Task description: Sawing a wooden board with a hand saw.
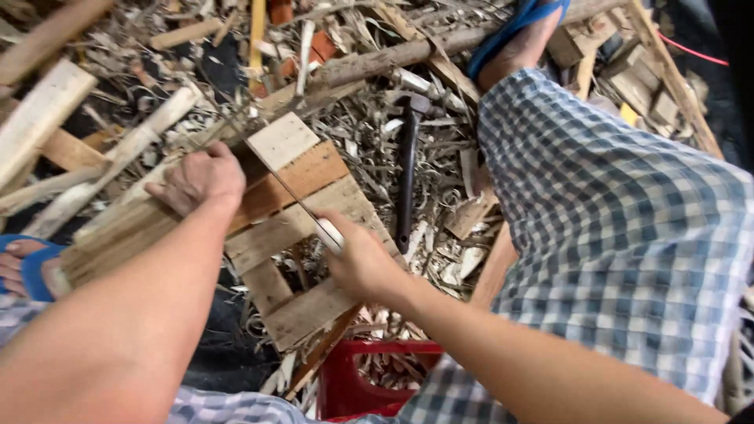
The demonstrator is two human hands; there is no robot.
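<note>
Fingers of the right hand (360, 263) wrap tight around the pale handle of a thin saw (294, 200), whose blade runs up and away from the grip across a small wooden slat frame (302, 235). Beyond the blade, the left hand (200, 180) lies spread and pressed on the frame's far slats, apparently pinning it so the cut stays steady. The frame's near corner overhangs a red crate (345, 385) just below the grip. A dark hammer (407, 169) lies just right of the frame among shavings. Loose sticks crowd every edge; a checked-cloth knee (620, 228) hems the right side, leaving little room.
</note>
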